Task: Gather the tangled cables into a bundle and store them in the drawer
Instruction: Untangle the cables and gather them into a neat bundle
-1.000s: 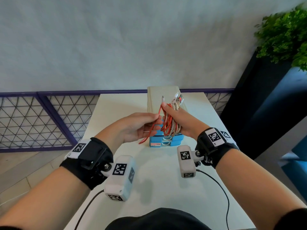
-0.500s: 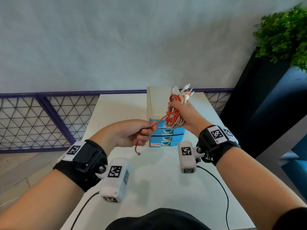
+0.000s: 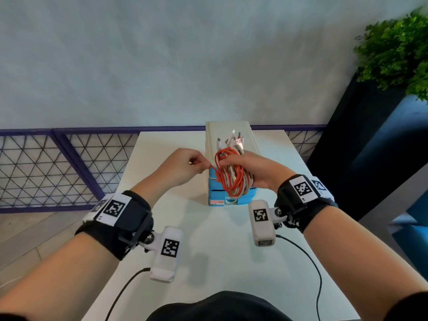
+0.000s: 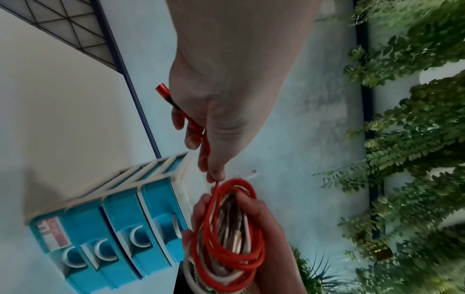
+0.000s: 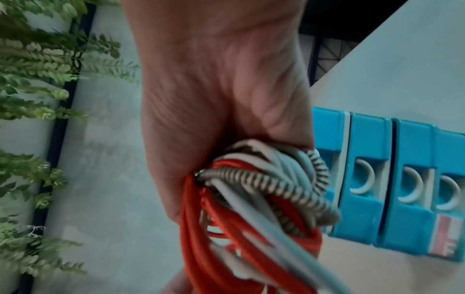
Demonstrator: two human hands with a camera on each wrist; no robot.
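Above the desk, the right hand clutches the cable bundle while the left hand pinches its red tail; next, tuck it, then open a shut drawer.

You have two hands in view: your right hand holds one bundle of cables, and your left hand pinches one red cable just beside it. Behind the hands stands one drawer unit with three blue drawers. One table lies under your hands. One plant sits far right of your right hand.
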